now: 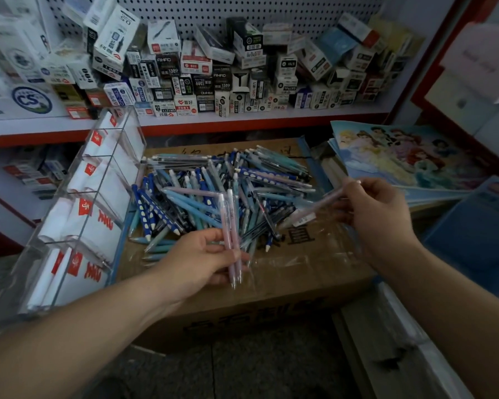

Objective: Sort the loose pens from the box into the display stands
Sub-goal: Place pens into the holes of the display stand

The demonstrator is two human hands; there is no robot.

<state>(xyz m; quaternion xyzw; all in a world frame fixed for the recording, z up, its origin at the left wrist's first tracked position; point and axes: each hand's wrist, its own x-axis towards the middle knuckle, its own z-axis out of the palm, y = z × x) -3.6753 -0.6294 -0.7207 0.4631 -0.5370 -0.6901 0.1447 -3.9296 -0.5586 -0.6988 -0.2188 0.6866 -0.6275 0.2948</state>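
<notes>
At lower centre we see the left hand [202, 257], its fingers curled round at least 2 pink pens [227, 223]. At right centre the right hand [378, 208] pinches 1 pink pen [323, 204] between thumb and fingers. The loose pens [213, 191] lie heaped on the cardboard box [300, 272] in mid-frame, just beside the clear display stand [92, 203] at left.

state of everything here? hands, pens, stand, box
left hand: holds a small bunch of pink pens
right hand: pinches a single pink pen, lifted above the pile
pen pile: loose, jumbled, lying on the box top
cardboard box: closed, taped shut
display stand: leaning back beside the box, white cards in its compartments, no pens visible in it
</notes>
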